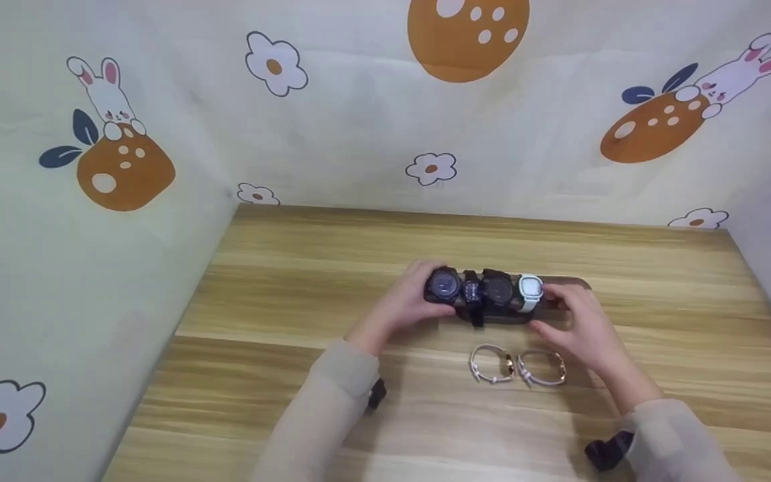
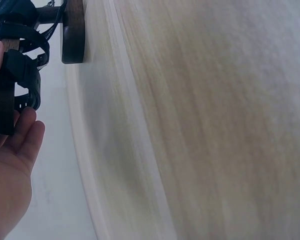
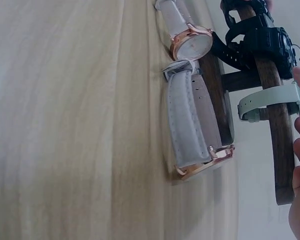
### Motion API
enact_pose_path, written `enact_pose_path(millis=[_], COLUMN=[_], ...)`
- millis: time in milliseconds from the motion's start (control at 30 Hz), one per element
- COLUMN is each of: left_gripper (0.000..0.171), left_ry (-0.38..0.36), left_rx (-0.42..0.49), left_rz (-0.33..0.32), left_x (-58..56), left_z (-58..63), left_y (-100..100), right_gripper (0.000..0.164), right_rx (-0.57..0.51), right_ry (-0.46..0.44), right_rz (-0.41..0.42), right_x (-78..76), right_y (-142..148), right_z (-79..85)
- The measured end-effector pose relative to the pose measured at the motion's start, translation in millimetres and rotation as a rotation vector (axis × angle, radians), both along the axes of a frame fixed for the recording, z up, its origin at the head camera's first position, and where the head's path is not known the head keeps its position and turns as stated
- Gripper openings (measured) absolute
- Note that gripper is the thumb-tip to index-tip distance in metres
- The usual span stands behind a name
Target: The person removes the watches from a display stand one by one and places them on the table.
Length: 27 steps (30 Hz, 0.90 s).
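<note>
A dark wooden watch stand (image 1: 569, 281) holds several watches along its bar. At its left end my left hand (image 1: 413, 298) grips the bar, thumb on one side and fingers beneath, beside a round black watch (image 1: 444, 285). Two more black watches, a small digital one (image 1: 472, 290) and a larger one (image 1: 498, 290), sit in the middle. To their right is a mint green watch (image 1: 530, 286), its strap (image 3: 270, 100) looped round the bar. My right hand (image 1: 583, 328) has its curled fingers at that watch's face; the exact finger contact is partly hidden.
Two watches with pale straps and rose-gold cases, a left one (image 1: 490, 363) and a right one (image 1: 541, 367), stand on edge in front of the stand. The wood-grain table (image 1: 278, 288) meets a printed cloth wall (image 1: 345, 134) behind.
</note>
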<state>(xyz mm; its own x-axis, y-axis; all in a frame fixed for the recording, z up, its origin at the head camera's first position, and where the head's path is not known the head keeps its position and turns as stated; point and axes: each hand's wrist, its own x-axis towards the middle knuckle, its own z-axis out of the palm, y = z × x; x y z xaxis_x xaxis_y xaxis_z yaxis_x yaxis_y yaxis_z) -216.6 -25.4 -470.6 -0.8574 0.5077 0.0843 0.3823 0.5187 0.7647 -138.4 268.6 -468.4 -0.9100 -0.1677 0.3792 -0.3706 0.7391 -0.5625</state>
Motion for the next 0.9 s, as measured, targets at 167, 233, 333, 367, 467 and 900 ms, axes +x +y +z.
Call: enact_pose_path(millis=[167, 233, 333, 367, 467, 900], left_gripper=[0.079, 0.079, 0.078, 0.078, 0.077, 0.079], left_ry=[-0.014, -0.020, -0.033, -0.035, -0.042, -0.032], left_rx=[-0.001, -0.010, -0.022, -0.026, -0.028, -0.055], left_rz=[0.004, 0.006, 0.009, 0.009, 0.006, -0.002], left_x=[0.0, -0.3, -0.1, 0.0, 0.3, -1.2], left_z=[2.3, 3.7, 5.8, 6.3, 7.3, 7.3], left_y=[0, 1, 2, 2, 1, 2], right_gripper=[0.060, 0.060, 0.061, 0.062, 0.062, 0.065], right_rx=[0.004, 0.001, 0.006, 0.008, 0.013, 0.061], right_ry=[-0.044, -0.067, -0.109, -0.126, -0.160, -0.192], right_rz=[-0.030, -0.038, -0.043, -0.046, -0.047, -0.032], right_x=[-3.8, -5.2, -6.2, -6.3, -7.5, -14.0], right_y=[-3, -4, -6, -6, -7, -10], right_z=[7.2, 9.6, 12.9, 13.8, 16.1, 22.9])
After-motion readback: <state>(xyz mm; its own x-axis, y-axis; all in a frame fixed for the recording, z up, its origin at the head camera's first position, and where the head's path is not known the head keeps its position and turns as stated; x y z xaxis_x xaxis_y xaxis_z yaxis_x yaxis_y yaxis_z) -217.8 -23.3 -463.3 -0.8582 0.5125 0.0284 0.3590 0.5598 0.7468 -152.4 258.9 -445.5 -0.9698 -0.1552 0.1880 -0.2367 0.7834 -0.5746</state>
